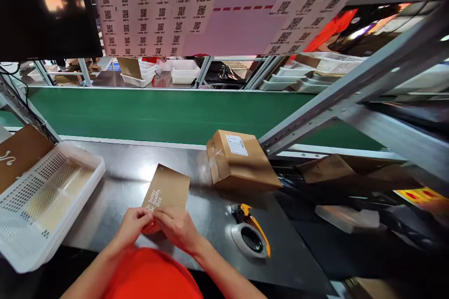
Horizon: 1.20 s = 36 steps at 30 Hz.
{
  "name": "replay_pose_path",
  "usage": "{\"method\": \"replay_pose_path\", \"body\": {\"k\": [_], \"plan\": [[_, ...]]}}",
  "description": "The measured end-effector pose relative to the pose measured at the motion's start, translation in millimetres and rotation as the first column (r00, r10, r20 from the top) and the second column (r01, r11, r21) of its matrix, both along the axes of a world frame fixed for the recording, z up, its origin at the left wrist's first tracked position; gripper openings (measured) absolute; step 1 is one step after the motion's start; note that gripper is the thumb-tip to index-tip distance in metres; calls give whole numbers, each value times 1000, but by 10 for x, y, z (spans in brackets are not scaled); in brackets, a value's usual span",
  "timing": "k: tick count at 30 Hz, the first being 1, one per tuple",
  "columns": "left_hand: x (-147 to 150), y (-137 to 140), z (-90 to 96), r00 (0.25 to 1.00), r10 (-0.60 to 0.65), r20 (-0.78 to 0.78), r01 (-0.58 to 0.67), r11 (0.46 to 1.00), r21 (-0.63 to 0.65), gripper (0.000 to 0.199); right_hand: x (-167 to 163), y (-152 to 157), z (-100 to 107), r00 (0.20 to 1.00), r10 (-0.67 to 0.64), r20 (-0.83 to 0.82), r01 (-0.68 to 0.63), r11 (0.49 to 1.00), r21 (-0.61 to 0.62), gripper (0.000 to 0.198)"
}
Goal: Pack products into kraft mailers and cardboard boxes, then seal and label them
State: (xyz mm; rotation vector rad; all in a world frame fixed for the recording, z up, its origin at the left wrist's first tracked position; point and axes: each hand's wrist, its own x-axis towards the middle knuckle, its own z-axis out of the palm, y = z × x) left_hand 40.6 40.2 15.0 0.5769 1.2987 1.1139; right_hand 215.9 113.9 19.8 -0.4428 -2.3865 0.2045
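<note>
On the metal table lies a flat brown printed package (pixel 168 189), with white lettering that includes the word "better"; whether it is a card, an envelope or a thin box I cannot tell. My left hand (pixel 133 224) and my right hand (pixel 177 228) meet over its near end, fingers pinched together. Between them shows a small red item (pixel 151 227), mostly hidden by the fingers; its kind is unclear. To the right of my right hand rests a tape dispenser (pixel 249 236) with a yellow handle. Behind that sits a taped cardboard box (pixel 242 159) with a white label.
A white perforated basket (pixel 94 168) stands at the left, beside a brown box (pixel 24 154). Beyond the metal table (pixel 122 187) runs a green conveyor belt (pixel 157 114). A slanting metal post (pixel 315 98) rises at the right. A QR-code board (pixel 242 23) hangs above.
</note>
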Motion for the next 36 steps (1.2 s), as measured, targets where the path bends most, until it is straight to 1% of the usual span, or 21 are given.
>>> {"method": "replay_pose_path", "body": {"k": [5, 10, 15, 20, 22, 24, 26, 28, 31, 33, 34, 36], "plan": [[8, -10, 43, 998, 5, 58, -2, 999, -46, 57, 1, 1, 31, 999, 18, -33, -17, 999, 33, 28], [2, -5, 81, 1000, 0, 4, 0, 1000, -18, 55, -3, 2, 50, 1000, 13, -14, -13, 1000, 11, 27], [-1, -11, 57, 1000, -4, 28, 5, 1000, -29, 55, 3, -11, 48, 1000, 18, -9, -18, 1000, 8, 28], [0, -23, 36, 999, -10, 47, 11, 1000, -25, 56, 18, -16, 26, 1000, 28, -5, -28, 999, -16, 23], [-4, -22, 39, 998, -14, 54, 16, 999, -29, 57, 26, -15, 21, 999, 30, -15, -30, 998, -55, 21], [-6, -24, 47, 997, -47, 69, 49, 998, -32, 59, 38, -10, 23, 998, 50, -37, -55, 989, -134, 18], [1, -29, 51, 991, -99, 89, 103, 994, -35, 60, 57, 3, 32, 995, 92, -40, -98, 973, -210, 13], [25, -34, 37, 987, -135, 88, 139, 989, -53, 57, 77, 24, 46, 990, 143, -5, -140, 963, -232, 10], [83, -25, -40, 988, -152, 40, 155, 983, -97, 51, 106, 47, 76, 979, 196, 58, -184, 967, -175, 4], [95, -2, -129, 982, -187, -20, 184, 977, -105, 46, 136, 23, 108, 973, 222, 65, -213, 969, -129, 3], [77, 16, -181, 978, -194, -79, 185, 977, -104, 43, 158, -10, 129, 971, 237, 40, -232, 966, -116, 2], [-22, 53, -297, 949, -157, -274, 127, 984, -125, 35, 222, -124, 178, 961, 271, -51, -275, 952, -132, 10]]}}
